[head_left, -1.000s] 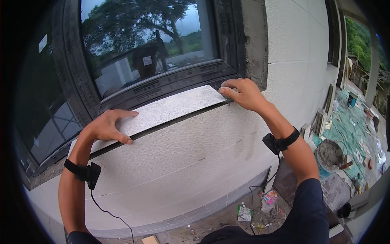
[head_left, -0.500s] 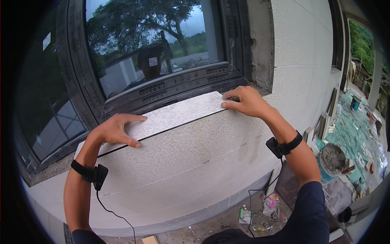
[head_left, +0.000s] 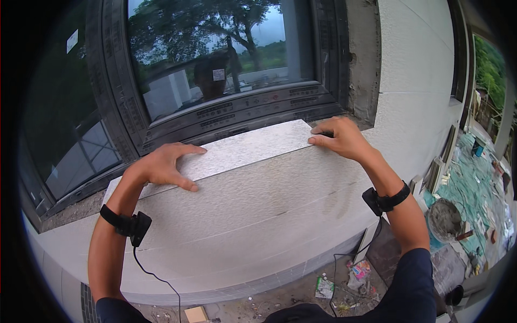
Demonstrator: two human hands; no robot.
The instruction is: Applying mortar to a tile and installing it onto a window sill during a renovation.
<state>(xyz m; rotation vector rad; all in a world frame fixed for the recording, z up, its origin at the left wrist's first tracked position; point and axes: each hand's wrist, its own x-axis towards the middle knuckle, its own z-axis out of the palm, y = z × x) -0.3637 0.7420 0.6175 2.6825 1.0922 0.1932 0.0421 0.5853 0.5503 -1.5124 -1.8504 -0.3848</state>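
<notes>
A long, narrow pale speckled stone tile lies along the window ledge, its front edge above the textured wall face. My left hand spans the left part of the tile, thumb at its front edge and fingers near the back edge. At the tile's right end, my right hand grips the corner between curled fingers and thumb. Only a thin line shows between the tile and the wall below. The tile's underside is hidden.
Behind the tile stands a dark window frame with reflecting glass. Pale wall panels rise at the right. Lower right are a bucket of grey mortar, green sheeting and litter. Cables hang from both wrist straps.
The dark gap under the tile's front edge has narrowed to a thin line as the tile has settled. Both hands stay on it. The whole view has shifted slightly.
</notes>
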